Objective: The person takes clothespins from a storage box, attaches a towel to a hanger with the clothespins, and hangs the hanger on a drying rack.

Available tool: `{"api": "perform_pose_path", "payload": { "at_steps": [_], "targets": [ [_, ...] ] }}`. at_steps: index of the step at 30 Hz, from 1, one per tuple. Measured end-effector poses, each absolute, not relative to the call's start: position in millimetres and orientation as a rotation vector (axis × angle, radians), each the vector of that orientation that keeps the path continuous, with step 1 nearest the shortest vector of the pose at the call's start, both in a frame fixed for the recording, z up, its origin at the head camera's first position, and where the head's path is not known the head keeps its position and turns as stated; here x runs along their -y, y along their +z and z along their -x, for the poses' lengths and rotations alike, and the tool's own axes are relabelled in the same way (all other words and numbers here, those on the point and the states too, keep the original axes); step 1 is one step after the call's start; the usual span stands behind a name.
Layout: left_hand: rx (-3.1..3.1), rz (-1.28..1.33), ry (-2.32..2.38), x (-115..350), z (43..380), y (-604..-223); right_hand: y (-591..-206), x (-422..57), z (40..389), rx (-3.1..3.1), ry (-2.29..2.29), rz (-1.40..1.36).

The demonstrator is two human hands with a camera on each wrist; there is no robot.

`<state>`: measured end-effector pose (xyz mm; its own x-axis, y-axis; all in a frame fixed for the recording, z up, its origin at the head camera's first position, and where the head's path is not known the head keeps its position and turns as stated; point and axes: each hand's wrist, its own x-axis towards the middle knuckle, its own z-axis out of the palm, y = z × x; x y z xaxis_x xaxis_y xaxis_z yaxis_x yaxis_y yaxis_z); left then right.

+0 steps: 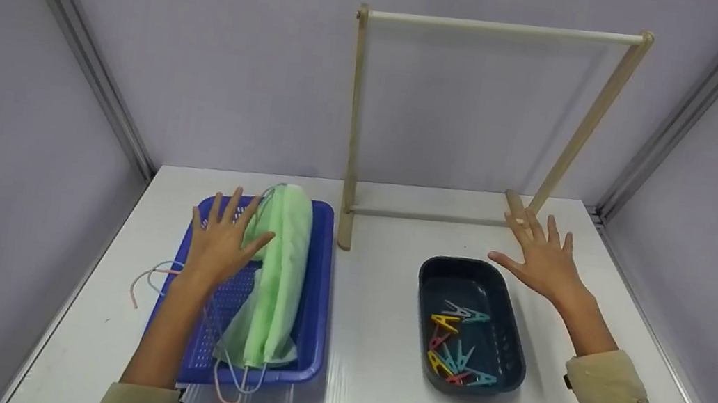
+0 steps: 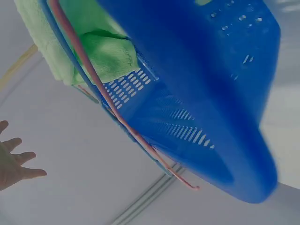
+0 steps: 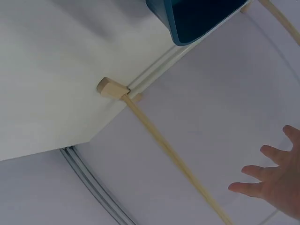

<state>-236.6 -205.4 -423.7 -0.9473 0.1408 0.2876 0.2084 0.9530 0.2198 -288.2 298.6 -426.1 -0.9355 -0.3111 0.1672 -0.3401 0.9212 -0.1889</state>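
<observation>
My left hand (image 1: 219,248) is held with spread, straight fingers over the left side of a blue plastic basket (image 1: 319,294), holding nothing. In that basket lie folded light green cloths (image 1: 283,268), fuzzy like towels in the left wrist view. Thin pink and blue hangers (image 2: 117,112) stick out past the basket's rim, their hooks showing at its left and near ends. My right hand (image 1: 543,262), fingers also spread and grasping nothing, hovers beyond the far right corner of a dark blue tub (image 1: 515,353). Several coloured clothespins (image 1: 445,322) lie loose in the tub.
A wooden rack (image 1: 506,27) with a pale top bar stands at the back of the white table (image 1: 378,317). Its right foot is behind my right hand. Grey-white walls (image 1: 245,59) enclose the table at the back and sides.
</observation>
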Motion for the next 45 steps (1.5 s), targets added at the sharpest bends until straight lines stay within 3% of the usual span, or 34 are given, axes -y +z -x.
{"api": "perform_pose_path", "payload": {
  "at_steps": [11,22,34,45],
  "targets": [
    [2.672,0.207,-0.409,225,164,-463,-439,-296,263,2.960,0.340,-0.574],
    [2.629,-0.046,-0.600,244,111,-511,-461,-298,244,3.001,0.481,-0.580],
    [2.836,-0.248,-0.672,249,98,-534,-485,-296,230,3.038,0.508,-0.647],
    [2.866,-0.369,-0.625,251,97,-539,-484,-286,233,3.055,0.543,-0.774]
  ]
}}
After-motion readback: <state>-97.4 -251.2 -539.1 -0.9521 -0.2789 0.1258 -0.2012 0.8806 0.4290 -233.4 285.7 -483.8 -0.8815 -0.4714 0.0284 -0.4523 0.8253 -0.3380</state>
